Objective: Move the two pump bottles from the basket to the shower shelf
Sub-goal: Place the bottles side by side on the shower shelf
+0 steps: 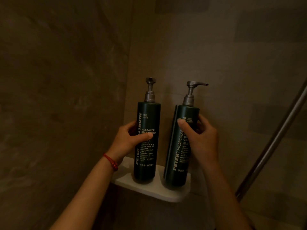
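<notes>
Two dark green pump bottles with grey pumps stand side by side on a small white corner shelf (159,190). The shampoo bottle (147,156) on the left is upright, and my left hand (128,138) is wrapped around its middle. The body-wash bottle (178,163) on the right leans slightly to the right, its base on the shelf, its nozzle pointing right. My right hand (201,140) grips its upper half, thumb across the label. No basket is in view.
Brown tiled walls meet in the corner behind the shelf. A metal shower rail (275,141) runs diagonally at the right. A red bracelet (111,162) is on my left wrist. The light is dim.
</notes>
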The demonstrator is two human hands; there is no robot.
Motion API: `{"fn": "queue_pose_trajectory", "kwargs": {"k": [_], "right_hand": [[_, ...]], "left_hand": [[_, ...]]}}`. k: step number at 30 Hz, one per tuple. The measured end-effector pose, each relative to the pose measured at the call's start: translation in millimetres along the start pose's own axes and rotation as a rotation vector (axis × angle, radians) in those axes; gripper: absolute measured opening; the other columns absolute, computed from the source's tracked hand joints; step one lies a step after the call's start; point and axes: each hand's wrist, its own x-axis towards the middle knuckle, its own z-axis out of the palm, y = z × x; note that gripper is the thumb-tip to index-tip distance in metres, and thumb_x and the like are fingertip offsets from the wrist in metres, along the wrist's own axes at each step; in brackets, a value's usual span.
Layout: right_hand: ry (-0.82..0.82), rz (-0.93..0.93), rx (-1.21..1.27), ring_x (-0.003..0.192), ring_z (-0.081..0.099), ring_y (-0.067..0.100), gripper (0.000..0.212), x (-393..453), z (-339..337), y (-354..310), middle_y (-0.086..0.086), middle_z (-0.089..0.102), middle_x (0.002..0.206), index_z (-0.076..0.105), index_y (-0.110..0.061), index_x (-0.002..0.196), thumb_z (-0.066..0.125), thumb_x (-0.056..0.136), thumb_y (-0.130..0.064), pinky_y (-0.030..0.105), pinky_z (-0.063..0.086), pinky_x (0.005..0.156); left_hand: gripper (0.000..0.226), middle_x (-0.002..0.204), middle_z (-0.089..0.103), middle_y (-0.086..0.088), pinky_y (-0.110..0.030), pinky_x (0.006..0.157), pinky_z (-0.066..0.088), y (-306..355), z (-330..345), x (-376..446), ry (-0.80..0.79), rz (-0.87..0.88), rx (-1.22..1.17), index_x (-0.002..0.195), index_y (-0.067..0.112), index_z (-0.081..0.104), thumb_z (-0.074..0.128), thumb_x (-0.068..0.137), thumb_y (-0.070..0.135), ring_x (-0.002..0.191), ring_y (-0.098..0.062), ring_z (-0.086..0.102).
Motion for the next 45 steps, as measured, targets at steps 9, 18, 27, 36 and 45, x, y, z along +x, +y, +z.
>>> {"fn": "queue_pose_trajectory", "kwargs": {"k": [9, 18, 27, 36, 45], "right_hand": [[0.056, -0.018, -0.078, 0.084, 0.057, -0.018, 0.04, -7.9, 7.8, 19.5, -0.049, 0.056, 0.087, 0.048, -0.065, 0.092, 0.069, 0.059, -0.055, 0.014, 0.045, 0.063], [-0.011, 0.037, -0.061, 0.091, 0.054, -0.019, 0.057, -28.2, 9.2, 30.4, -0.049, 0.054, 0.093, 0.038, -0.068, 0.104, 0.065, 0.053, -0.067, 0.019, 0.044, 0.07], [-0.098, 0.189, 0.024, 0.092, 0.058, -0.015, 0.053, -73.9, -9.5, 67.0, -0.03, 0.062, 0.095, 0.048, -0.052, 0.102, 0.074, 0.061, -0.031, 0.009, 0.05, 0.069], [0.024, 0.131, -0.125, 0.089, 0.05, -0.022, 0.069, -88.7, 8.3, 62.7, -0.031, 0.05, 0.103, 0.038, -0.049, 0.116, 0.073, 0.057, -0.044, 0.007, 0.045, 0.061], [0.015, 0.142, -0.112, 0.09, 0.046, -0.027, 0.064, -89.2, 17.7, 63.1, -0.03, 0.048, 0.105, 0.036, -0.057, 0.109, 0.074, 0.058, -0.044, -0.002, 0.041, 0.063]], "left_hand": [[0.043, 0.094, 0.069, 0.011, -0.015, 0.062, 0.051, -28.1, -9.5, 8.9, -0.064, -0.016, -0.021, 0.096, 0.033, 0.061, 0.072, 0.055, 0.033, 0.089, -0.001, 0.064], [0.044, 0.092, 0.071, 0.018, -0.011, 0.062, 0.051, -37.8, -4.8, -1.8, -0.008, -0.009, -0.13, 0.096, 0.037, 0.059, 0.074, 0.055, 0.031, 0.089, 0.003, 0.063], [0.071, 0.101, 0.055, 0.018, -0.003, 0.057, 0.045, -61.9, -0.6, -34.4, 0.051, -0.055, 0.021, 0.113, 0.033, 0.046, 0.072, 0.047, 0.039, 0.087, 0.007, 0.055], [0.055, 0.1, 0.059, 0.018, -0.003, 0.062, 0.046, -61.4, -10.8, -30.7, -0.006, -0.061, 0.051, 0.099, 0.041, 0.053, 0.074, 0.049, 0.034, 0.087, 0.01, 0.059], [0.065, 0.099, 0.052, 0.018, 0.0, 0.056, 0.044, -65.7, -19.9, -27.9, 0.068, -0.064, 0.022, 0.122, 0.018, 0.045, 0.073, 0.065, 0.008, 0.088, 0.005, 0.05]]}}
